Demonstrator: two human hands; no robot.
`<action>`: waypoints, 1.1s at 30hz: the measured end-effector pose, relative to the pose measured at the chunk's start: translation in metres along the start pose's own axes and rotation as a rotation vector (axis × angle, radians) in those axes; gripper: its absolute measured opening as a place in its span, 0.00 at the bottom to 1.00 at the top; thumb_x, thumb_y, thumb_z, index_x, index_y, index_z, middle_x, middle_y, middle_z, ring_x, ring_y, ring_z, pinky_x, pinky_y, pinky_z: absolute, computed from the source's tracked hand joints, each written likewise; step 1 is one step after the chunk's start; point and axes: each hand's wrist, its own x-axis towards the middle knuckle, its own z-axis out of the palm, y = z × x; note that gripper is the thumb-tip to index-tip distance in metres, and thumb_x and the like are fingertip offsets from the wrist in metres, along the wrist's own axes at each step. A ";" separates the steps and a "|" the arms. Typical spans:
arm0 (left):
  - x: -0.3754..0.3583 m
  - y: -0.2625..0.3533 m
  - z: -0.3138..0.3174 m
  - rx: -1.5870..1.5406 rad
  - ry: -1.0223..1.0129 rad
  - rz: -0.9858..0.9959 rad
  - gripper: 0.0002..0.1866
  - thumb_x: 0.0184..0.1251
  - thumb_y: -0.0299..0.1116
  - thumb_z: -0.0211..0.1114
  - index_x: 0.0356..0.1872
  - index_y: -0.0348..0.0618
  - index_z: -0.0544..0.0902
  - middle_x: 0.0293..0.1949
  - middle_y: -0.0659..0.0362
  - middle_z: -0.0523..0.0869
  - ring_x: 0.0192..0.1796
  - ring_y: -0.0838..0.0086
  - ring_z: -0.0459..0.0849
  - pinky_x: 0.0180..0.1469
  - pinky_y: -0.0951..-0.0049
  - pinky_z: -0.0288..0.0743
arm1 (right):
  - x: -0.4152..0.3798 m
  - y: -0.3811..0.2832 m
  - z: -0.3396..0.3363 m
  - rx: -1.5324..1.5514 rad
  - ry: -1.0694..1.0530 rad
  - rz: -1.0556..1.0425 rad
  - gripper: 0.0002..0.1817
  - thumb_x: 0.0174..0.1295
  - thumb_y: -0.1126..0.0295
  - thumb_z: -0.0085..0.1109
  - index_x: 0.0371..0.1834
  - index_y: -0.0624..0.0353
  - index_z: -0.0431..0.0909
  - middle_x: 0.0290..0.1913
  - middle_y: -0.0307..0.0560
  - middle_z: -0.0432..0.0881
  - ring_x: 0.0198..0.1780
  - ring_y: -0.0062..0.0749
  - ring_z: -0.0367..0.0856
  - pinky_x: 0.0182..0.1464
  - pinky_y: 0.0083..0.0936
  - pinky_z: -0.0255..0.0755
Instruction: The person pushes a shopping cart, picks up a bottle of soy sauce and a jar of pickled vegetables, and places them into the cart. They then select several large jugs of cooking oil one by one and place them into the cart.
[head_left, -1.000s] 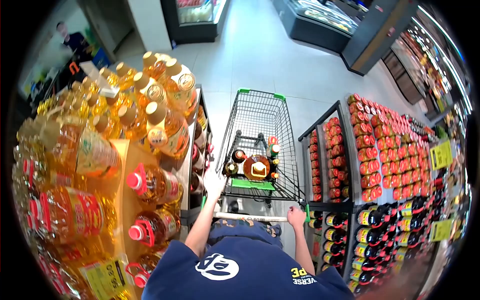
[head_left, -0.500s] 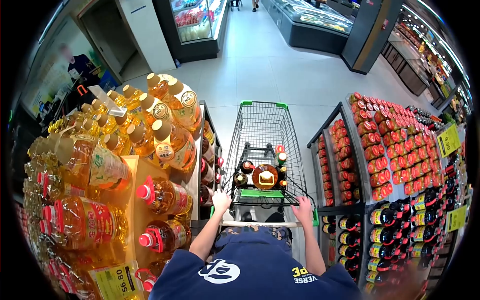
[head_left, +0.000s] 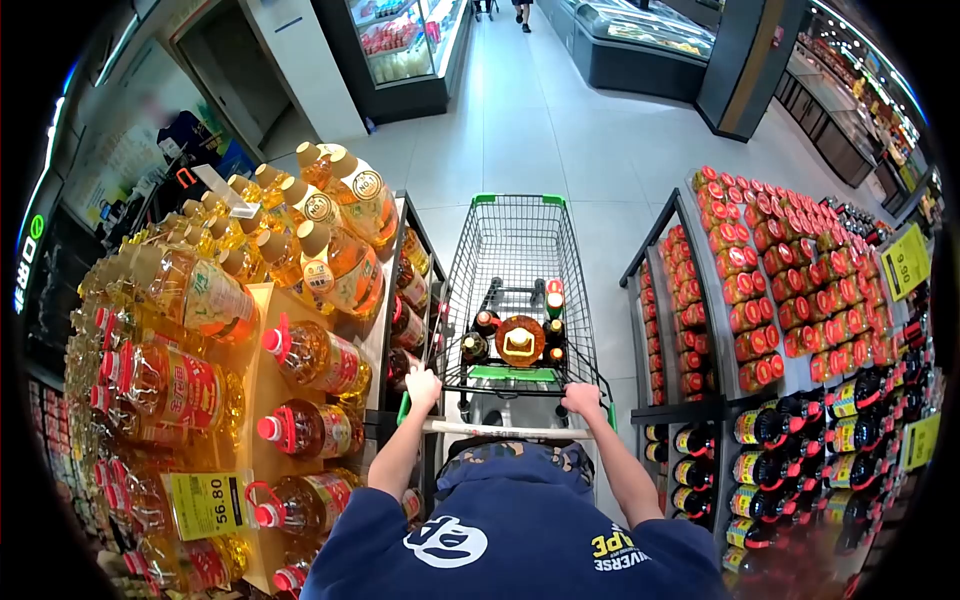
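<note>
A wire shopping cart [head_left: 460,270] with green corner pieces stands in front of me. My left hand [head_left: 423,388] is closed on the cart's near left corner, beside the oil display. On the near right corner, my right hand [head_left: 581,398] is closed with its fingers curled over the edge. The pale handle bar [head_left: 508,430] runs between my forearms, close to my body. Inside the cart's near end, a large amber oil bottle [head_left: 520,341] stands among several dark bottles [head_left: 474,347]. A red-capped bottle [head_left: 554,298] is just beyond them.
Close on the left rises a display of oil bottles [head_left: 310,358] with a yellow price tag [head_left: 208,503]. The right side holds a rack of red-lidded jars [head_left: 750,310] above dark bottles [head_left: 760,468]. Tiled floor [head_left: 515,130] leads ahead between refrigerated cases [head_left: 645,50]. A person [head_left: 185,135] is at far left.
My right hand's fingers have gone from loosely spread to closed on the cart's corner. The cart sits slightly further left in view, and the left display has shifted a little nearer.
</note>
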 end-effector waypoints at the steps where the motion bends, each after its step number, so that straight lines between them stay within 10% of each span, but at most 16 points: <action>1: -0.008 0.003 -0.001 0.029 -0.010 -0.021 0.12 0.57 0.38 0.57 0.30 0.42 0.86 0.46 0.56 0.80 0.49 0.62 0.77 0.46 0.59 0.71 | -0.005 0.002 -0.002 0.021 0.003 -0.032 0.15 0.49 0.60 0.55 0.35 0.52 0.85 0.39 0.50 0.86 0.43 0.44 0.85 0.42 0.41 0.77; 17: -0.138 0.049 -0.012 0.043 0.014 -0.213 0.13 0.61 0.39 0.56 0.40 0.45 0.85 0.62 0.58 0.74 0.62 0.57 0.70 0.62 0.57 0.65 | -0.074 0.045 0.046 0.069 0.144 -0.293 0.12 0.49 0.65 0.56 0.30 0.60 0.83 0.32 0.58 0.85 0.38 0.50 0.84 0.42 0.44 0.76; 33: -0.313 0.103 -0.016 -0.014 0.123 -0.373 0.12 0.53 0.36 0.61 0.35 0.42 0.84 0.56 0.56 0.77 0.56 0.60 0.71 0.55 0.58 0.65 | -0.178 0.078 0.089 0.000 -0.077 -0.414 0.19 0.43 0.65 0.55 0.37 0.63 0.82 0.40 0.61 0.84 0.46 0.53 0.82 0.49 0.41 0.77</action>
